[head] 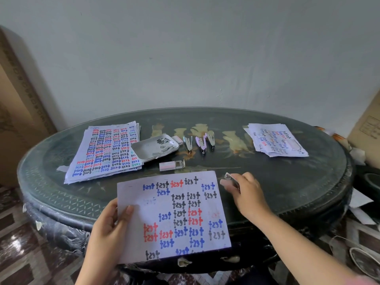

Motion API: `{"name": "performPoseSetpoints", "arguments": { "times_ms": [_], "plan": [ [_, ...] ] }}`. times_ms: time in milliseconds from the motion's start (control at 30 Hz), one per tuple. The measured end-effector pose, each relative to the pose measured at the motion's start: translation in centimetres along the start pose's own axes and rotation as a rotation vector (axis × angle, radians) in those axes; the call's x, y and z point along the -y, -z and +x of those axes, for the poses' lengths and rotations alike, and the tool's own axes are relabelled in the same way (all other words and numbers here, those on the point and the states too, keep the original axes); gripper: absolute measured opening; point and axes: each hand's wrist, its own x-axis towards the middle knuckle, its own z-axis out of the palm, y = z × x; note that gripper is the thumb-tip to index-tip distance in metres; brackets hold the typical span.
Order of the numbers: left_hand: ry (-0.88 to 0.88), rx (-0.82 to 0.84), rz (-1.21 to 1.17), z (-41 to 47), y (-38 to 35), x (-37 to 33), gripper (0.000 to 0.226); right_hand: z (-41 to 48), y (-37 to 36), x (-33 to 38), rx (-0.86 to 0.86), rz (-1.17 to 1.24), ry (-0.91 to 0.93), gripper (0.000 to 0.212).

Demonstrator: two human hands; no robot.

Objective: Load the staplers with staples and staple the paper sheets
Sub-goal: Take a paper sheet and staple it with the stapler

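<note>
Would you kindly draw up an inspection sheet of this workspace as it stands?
Surface: dark oval table, glossy top, chipped front edge.
Job's things: sheet at the front; paper stack on the left; smaller stack on the right; three staplers in a row; tray holding staple strips; open staple box.
Clutter: paper scrap beside the paper stack.
Grips: left hand holds the sheet's left edge; right hand holds a fourth stapler.
Cables: nothing seen on the table.
Surroundings: wall behind; cardboard box on the left; patterned floor.
</note>
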Motion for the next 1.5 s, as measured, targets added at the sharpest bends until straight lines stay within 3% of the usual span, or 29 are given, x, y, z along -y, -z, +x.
{"name": "performPoseSetpoints", "arguments": {
  "times_ms": [133, 267, 333, 400, 433, 500, 567, 633, 767, 900, 1000, 1133, 1267, 1367, 1500],
  "plan": [
    [0.007, 0.010, 0.002, 0.2, -0.1, 0.0, 0.018, -0.8, -1.6, 0.5, -0.086, -0.257, 0.055, 0.043],
    [0.015, 0.038, -0.017, 0.2, -0.4, -0.4, 0.021, -0.5, -1.1, 0.7, 0.006, -0.380, 0.045, 0.049],
    [0.017, 0.058, 0.000, 0.3, -0.5, -0.7, 0.018, -0.1, 0.0, 0.9, 0.016, -0.231, 0.006, 0.055],
    [0.027, 0.093, 0.015, 0.5, -0.6, -1.2, 0.012, 0.3, 2.0, 2.1, -0.002, 0.150, -0.040, 0.059],
    [0.029, 0.120, 0.028, 0.7, -0.9, -1.4, 0.009, 0.5, 3.4, 2.9, 0.050, 0.349, -0.042, 0.058],
    [0.025, 0.189, 0.078, 1.2, -1.7, -2.2, 0.009, 0.5, 6.6, 4.3, 0.323, 0.601, -0.021, 0.055],
    [0.011, 0.242, 0.134, 2.0, -3.1, -3.1, 0.009, 0.3, 8.7, 4.4, 0.581, 0.609, 0.016, 0.043],
    [-0.015, 0.286, 0.203, 3.1, -5.0, -3.8, 0.010, 0.2, 9.9, 3.0, 0.638, 0.587, 0.013, 0.036],
    [-0.040, 0.358, 0.307, 5.1, -10.5, -5.1, 0.015, 0.4, 12.3, -1.5, 0.504, 0.681, -0.104, 0.030],
    [-0.158, 0.320, 0.366, 6.8, -17.3, -5.8, 0.010, 2.0, 15.3, -7.4, 0.300, 0.830, -0.279, 0.031],
    [-0.270, 0.330, 0.483, 7.9, -23.3, -6.2, 0.034, 4.3, 16.6, -11.6, 0.081, 0.941, -0.418, 0.031],
    [-0.139, 0.412, 0.436, 9.8, -31.9, -6.7, 0.075, 8.7, 16.4, -14.7, -0.122, 1.057, -0.493, 0.027],
    [-0.001, 0.493, 0.372, 13.1, -38.9, -5.5, 0.076, 13.6, 15.1, -16.0, -0.266, 1.034, -0.528, 0.024],
    [0.009, 0.511, 0.422, 15.4, -42.3, -4.5, 0.053, 16.8, 14.0, -16.7, -0.294, 0.887, -0.509, 0.018],
    [-0.007, 0.441, 0.557, 18.5, -44.6, -2.8, 0.054, 19.0, 13.1, -18.8, -0.257, 0.316, -0.449, 0.030]
  ]
}}
